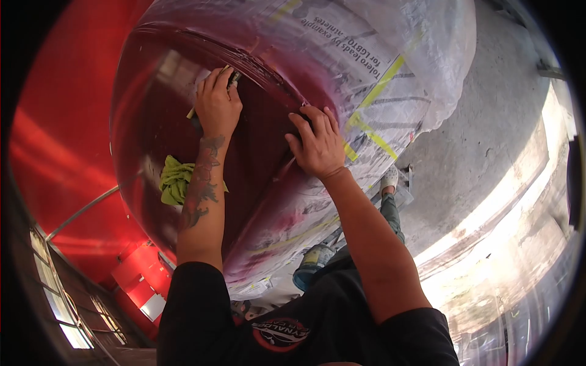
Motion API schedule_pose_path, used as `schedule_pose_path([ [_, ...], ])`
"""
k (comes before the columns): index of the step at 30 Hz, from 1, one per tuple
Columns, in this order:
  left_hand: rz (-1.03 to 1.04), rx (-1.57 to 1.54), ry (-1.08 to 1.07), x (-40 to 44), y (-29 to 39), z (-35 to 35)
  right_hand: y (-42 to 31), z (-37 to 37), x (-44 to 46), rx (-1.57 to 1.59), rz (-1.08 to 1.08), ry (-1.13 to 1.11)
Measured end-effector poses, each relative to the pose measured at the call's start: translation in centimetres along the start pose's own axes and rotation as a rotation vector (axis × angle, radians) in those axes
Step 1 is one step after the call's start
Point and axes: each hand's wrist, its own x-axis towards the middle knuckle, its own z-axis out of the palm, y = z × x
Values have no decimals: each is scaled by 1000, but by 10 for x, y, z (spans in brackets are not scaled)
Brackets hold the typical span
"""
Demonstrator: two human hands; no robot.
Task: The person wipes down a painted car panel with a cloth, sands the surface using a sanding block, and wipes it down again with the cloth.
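A dark red, glossy curved panel [256,140] lies under both arms. On its upper part, my left hand [218,104] is closed around a small, thin block-like tool [234,77], mostly hidden by the fingers. My right hand [317,141] rests with fingers apart on the panel's right edge, beside the masking paper, and holds nothing. A crumpled yellow-green cloth [175,180] lies on the panel, partly behind my left forearm.
Printed masking paper [342,49] with yellow-green tape [383,79] and clear plastic sheeting [448,55] covers the area right of the panel. A bucket [312,265] stands below, near my body. Concrete floor [476,146] extends at the right; a red wall is at the left.
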Motion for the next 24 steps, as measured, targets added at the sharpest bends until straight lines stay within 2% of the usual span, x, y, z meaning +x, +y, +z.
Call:
schedule_pose_path([
  [2, 23, 54, 55, -8, 5, 5, 0, 1, 0, -1, -1, -1],
  [5, 45, 0, -10, -19, 14, -4, 1, 1, 0, -1, 2, -5],
  [8, 9, 4, 8, -3, 0, 0, 2, 3, -1, 9, 7, -2],
  [13, 5, 16, 13, -14, 12, -1, 2, 2, -1, 7, 7, -6],
  [15, 68, -16, -20, -16, 11, -4, 3, 3, -2, 16, 2, -5],
  [19, -27, 40, 8, -3, 2, 3, 4, 3, -2, 11, -7, 3],
  [24, 71, 9, 1, -19, 14, -4, 4, 3, -2, 3, 2, -15],
])
